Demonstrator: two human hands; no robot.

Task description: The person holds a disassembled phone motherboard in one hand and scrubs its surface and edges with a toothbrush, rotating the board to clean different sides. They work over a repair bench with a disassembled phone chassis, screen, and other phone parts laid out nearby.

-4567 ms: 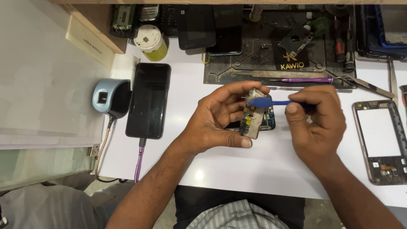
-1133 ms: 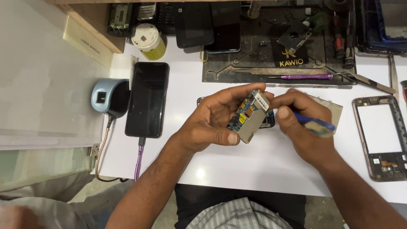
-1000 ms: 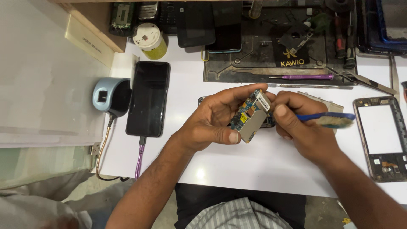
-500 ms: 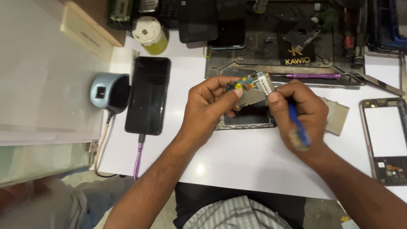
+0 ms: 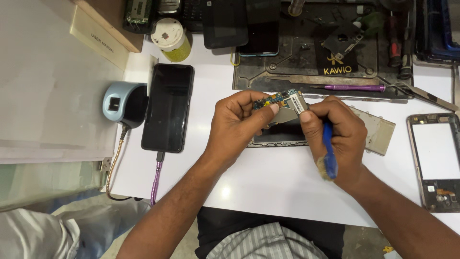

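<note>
My left hand [image 5: 239, 125] pinches a small phone circuit board [image 5: 283, 100] with a metal shield, held up above the white table. My right hand [image 5: 336, 134] also touches the board's right end with thumb and forefinger while gripping a blue brush [image 5: 328, 153] that points down toward me. Under the hands lies an opened phone body [image 5: 280, 138], screen side dark, partly hidden. A greyish metal plate [image 5: 378, 134] lies just right of my right hand.
A black phone [image 5: 167, 108] on a purple cable lies left, beside a grey-blue fingerprint scanner [image 5: 120, 103]. A dark repair mat [image 5: 330, 52] at the back holds tweezers, a purple screwdriver [image 5: 352, 88] and parts. A phone frame [image 5: 438, 160] lies far right.
The board has been lifted off the phone body and raised. The brush has swung from pointing right to pointing down in my right hand, whose fingers now touch the board.
</note>
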